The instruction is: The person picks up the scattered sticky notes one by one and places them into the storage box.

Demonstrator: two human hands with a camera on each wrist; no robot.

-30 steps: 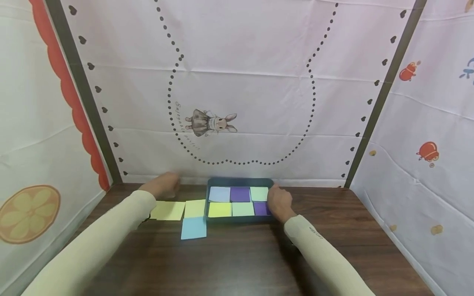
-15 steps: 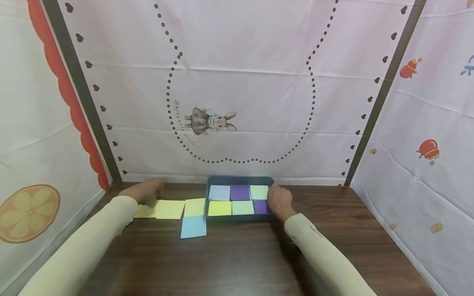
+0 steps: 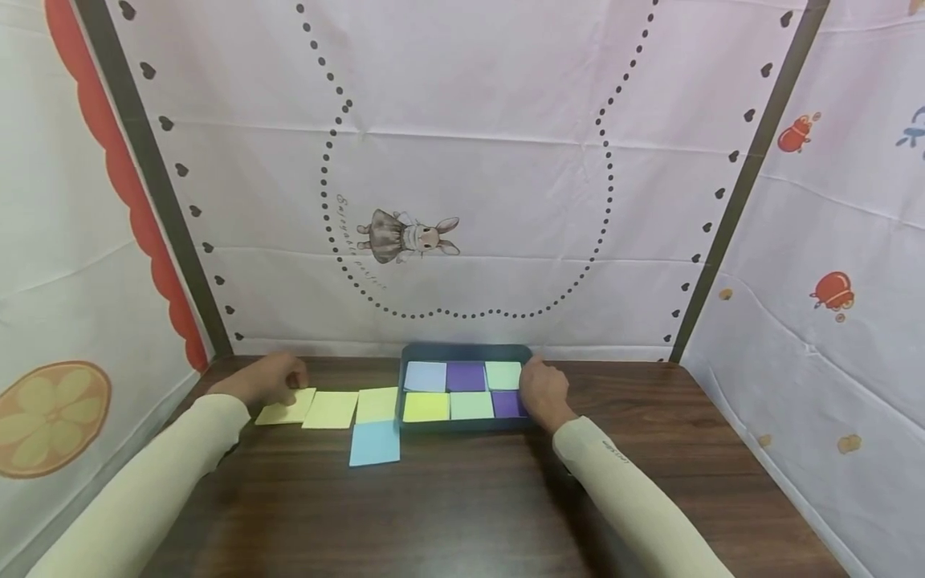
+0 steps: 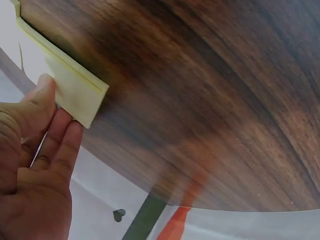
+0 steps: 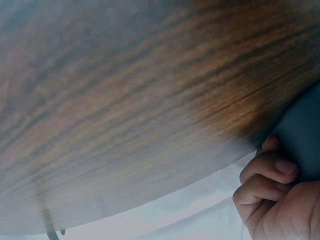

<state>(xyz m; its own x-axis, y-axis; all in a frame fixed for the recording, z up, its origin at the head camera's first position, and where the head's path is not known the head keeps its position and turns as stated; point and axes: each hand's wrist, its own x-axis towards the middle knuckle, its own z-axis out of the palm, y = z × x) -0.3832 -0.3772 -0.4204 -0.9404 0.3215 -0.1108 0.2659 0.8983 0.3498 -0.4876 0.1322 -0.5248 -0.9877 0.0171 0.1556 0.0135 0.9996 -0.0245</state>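
My left hand [image 3: 263,380] pinches the leftmost pale yellow sticky note pad [image 3: 283,413] at the table's far left. In the left wrist view the thumb lies on the face of this pad [image 4: 75,90], with fingers at its edge. Beside it lie a second yellow pad [image 3: 331,410] and a third yellow pad [image 3: 376,405], with a blue pad [image 3: 375,444] just in front of the third. My right hand [image 3: 546,393] grips the right wall of a dark teal tray [image 3: 466,352]; the right wrist view shows its fingers curled at the tray's wall [image 5: 305,135].
Inside the tray sit two rows of pads, among them a light blue pad [image 3: 425,376], purple pad [image 3: 466,376] and bright yellow pad [image 3: 426,407]. The brown wooden table [image 3: 462,506] ends at a printed cloth backdrop [image 3: 506,233] behind the tray.
My left hand has moved left and down onto the leftmost yellow pad, which now shows tilted in its grasp. The right hand stays on the tray.
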